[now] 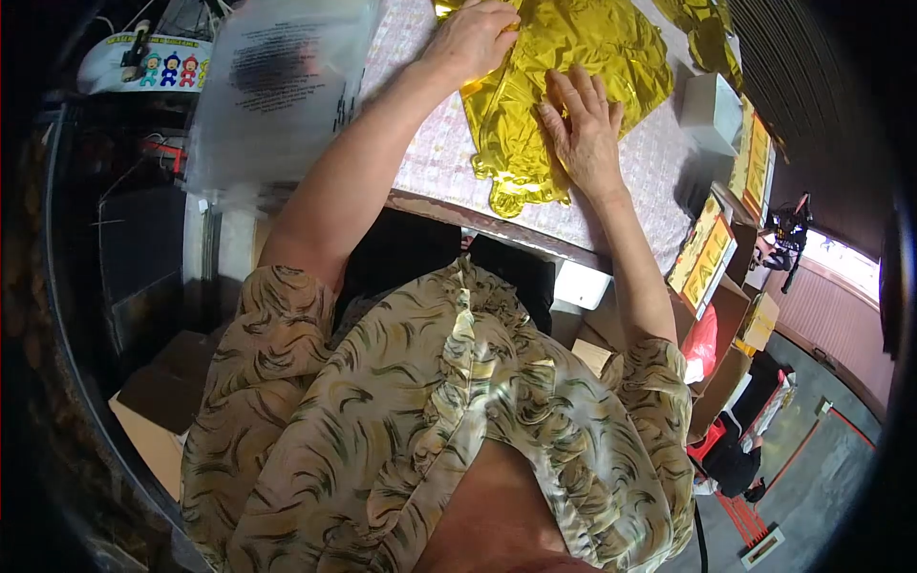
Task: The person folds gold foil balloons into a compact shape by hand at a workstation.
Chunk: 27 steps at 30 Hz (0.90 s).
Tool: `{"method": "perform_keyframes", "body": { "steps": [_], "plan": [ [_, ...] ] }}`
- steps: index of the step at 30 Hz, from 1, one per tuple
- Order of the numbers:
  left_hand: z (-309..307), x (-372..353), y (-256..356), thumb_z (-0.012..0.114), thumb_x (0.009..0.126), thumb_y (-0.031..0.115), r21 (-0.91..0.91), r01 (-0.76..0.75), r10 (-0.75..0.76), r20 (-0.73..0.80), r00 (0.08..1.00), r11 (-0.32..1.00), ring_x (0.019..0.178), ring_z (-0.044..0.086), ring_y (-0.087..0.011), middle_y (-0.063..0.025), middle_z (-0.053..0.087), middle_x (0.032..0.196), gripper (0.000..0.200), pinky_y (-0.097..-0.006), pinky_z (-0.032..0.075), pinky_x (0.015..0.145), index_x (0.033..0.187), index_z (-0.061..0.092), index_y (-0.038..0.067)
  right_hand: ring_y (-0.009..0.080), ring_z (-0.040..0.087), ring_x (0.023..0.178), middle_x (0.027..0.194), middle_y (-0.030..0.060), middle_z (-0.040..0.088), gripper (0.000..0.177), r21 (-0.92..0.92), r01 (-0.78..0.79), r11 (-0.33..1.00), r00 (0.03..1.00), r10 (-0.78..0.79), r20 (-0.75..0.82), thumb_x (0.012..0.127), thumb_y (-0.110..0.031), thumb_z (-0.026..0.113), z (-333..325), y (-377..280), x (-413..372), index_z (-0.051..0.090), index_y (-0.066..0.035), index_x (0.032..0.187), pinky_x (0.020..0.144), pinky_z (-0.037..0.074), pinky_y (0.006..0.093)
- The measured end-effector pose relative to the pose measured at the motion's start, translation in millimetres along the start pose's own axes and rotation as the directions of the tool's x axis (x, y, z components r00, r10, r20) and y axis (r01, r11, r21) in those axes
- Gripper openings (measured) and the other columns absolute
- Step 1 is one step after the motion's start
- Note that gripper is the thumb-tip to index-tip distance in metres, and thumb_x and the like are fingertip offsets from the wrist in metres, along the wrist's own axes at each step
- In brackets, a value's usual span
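A shiny gold foil balloon (611, 48), flat and wrinkled, lies on the cloth-covered table (430, 158) with a rounded tab at its near edge. My right hand (585, 134) rests flat on it, fingers spread. At the balloon's far left edge is my left hand (475, 43), its fingers curled in and closed on the foil; the fingertips are partly hidden. More gold foil (705, 33) lies at the table's far right corner.
Left of my left arm is a stack of clear plastic bags (277, 95) with printed text. A white box (712, 113) stands at the table's right edge, near printed cartons (705, 253). An open cardboard box (158, 411) sits low on the left. Another person (731, 458) is at far right.
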<state>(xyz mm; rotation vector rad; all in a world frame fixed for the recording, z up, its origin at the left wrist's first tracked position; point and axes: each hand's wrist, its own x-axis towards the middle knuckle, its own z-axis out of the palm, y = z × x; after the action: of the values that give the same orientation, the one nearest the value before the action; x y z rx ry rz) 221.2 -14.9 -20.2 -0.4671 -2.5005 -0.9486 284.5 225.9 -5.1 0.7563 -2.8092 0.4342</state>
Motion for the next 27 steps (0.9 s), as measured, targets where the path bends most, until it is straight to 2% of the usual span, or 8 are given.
{"method": "perform_keyframes", "body": {
  "steps": [4,6,7,14,17,19,22,27],
  "plan": [
    [3,-1,0,0.067,0.091,0.012,-0.067,-0.017,0.013,-0.061,0.998,0.998,0.114,0.063,-0.0390,-0.0206,0.069,0.120,0.024,-0.0429,0.050,0.101,0.109,0.073,-0.002,0.0401,0.035,0.150,0.160,0.0131,0.043,0.053,-0.002,0.016,1.000,1.000,-0.016,-0.011,0.102,-0.046,0.060,3,2,1,0.054,-0.022,0.150,0.118,0.020,0.0663],
    [-2,0,4,0.068,0.091,0.013,-0.038,0.008,-0.009,-0.037,0.999,0.999,0.114,0.063,-0.0385,-0.0197,0.069,0.121,0.026,-0.0439,0.051,0.100,0.112,0.072,-0.001,0.0394,0.035,0.150,0.160,0.0127,0.043,0.053,0.006,0.028,1.000,0.999,-0.028,-0.025,0.102,-0.046,0.059,3,3,1,0.054,-0.022,0.149,0.118,0.020,0.0665],
    [-5,1,6,0.067,0.093,0.015,-0.042,0.020,-0.019,0.009,1.000,0.999,0.118,0.062,-0.0388,-0.0204,0.068,0.125,0.028,-0.0440,0.050,0.103,0.115,0.071,-0.002,0.0415,0.036,0.148,0.158,0.0162,0.044,0.053,0.022,0.057,0.998,0.998,-0.056,-0.042,0.101,-0.043,0.062,4,4,0,0.055,-0.019,0.148,0.116,0.021,0.0714],
    [-17,3,22,0.070,0.093,0.025,-0.136,0.139,-0.135,0.042,0.990,0.981,0.126,0.058,-0.0412,-0.0219,0.064,0.134,0.040,-0.0435,0.048,0.106,0.126,0.070,0.004,0.0421,0.037,0.148,0.159,0.0167,0.043,0.052,0.039,0.063,0.997,0.998,-0.062,-0.031,0.102,-0.041,0.062,3,5,1,0.055,-0.019,0.148,0.114,0.022,0.0714],
    [-20,2,23,0.073,0.090,0.028,-0.055,0.072,-0.069,0.050,0.996,0.996,0.120,0.060,-0.0417,-0.0216,0.065,0.131,0.039,-0.0444,0.051,0.102,0.124,0.072,0.007,0.0387,0.038,0.148,0.159,0.0140,0.044,0.051,0.027,0.063,0.998,0.998,-0.062,-0.030,0.103,-0.043,0.059,4,6,0,0.055,-0.021,0.149,0.118,0.019,0.0638],
    [-26,3,26,0.075,0.088,0.030,-0.053,0.070,-0.062,0.149,0.987,0.996,0.113,0.063,-0.0402,-0.0206,0.066,0.124,0.037,-0.0448,0.053,0.097,0.118,0.075,0.008,0.0389,0.038,0.148,0.159,0.0141,0.044,0.051,0.032,0.065,0.997,0.997,-0.064,-0.031,0.103,-0.042,0.059,4,8,0,0.055,-0.021,0.149,0.118,0.019,0.0639],
    [-23,2,23,0.077,0.086,0.030,-0.064,0.014,-0.009,0.087,0.996,0.998,0.108,0.064,-0.0379,-0.0199,0.067,0.117,0.036,-0.0447,0.053,0.093,0.114,0.077,0.007,0.0391,0.037,0.148,0.159,0.0143,0.044,0.050,0.033,0.071,0.997,0.997,-0.069,-0.038,0.103,-0.040,0.060,5,10,-1,0.055,-0.021,0.149,0.118,0.019,0.0643],
    [-28,3,29,0.078,0.085,0.030,-0.051,0.057,-0.050,0.124,0.991,0.997,0.110,0.063,-0.0387,-0.0205,0.066,0.120,0.038,-0.0445,0.053,0.095,0.115,0.076,0.007,0.0394,0.036,0.149,0.160,0.0140,0.043,0.050,0.016,0.051,0.999,0.998,-0.050,-0.030,0.103,-0.038,0.061,4,7,-2,0.055,-0.020,0.149,0.119,0.018,0.0645]
  ]
}}
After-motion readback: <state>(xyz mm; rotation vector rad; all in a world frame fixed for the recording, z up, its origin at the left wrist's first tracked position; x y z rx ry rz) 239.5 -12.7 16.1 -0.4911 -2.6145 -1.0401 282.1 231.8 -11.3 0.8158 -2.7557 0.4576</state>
